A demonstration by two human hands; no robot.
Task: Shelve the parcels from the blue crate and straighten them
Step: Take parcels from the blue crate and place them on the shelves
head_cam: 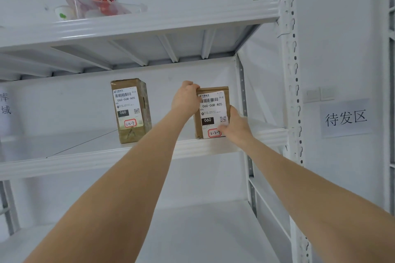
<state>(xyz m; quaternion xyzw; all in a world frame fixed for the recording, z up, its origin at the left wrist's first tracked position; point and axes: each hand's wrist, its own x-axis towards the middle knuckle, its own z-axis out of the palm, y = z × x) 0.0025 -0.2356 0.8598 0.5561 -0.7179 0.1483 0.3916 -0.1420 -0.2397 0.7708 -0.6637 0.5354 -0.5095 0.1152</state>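
Cardboard parcel (211, 111) stands upright on the white shelf (85, 145), at three o'clock from a second parcel (130, 111). Its eleven o'clock corner is gripped by the left hand (186, 98); the right hand (236, 126) curls round its five o'clock edge.

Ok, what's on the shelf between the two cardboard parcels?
Nothing: head view shows bare shelf between left parcel and right parcel, crossed only by the left hand.

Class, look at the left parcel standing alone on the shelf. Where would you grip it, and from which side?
Probably its two upright side faces, about mid-height, reaching in from the front. The left parcel stands tall with bare shelf either side and its label facing out; its back is hidden.
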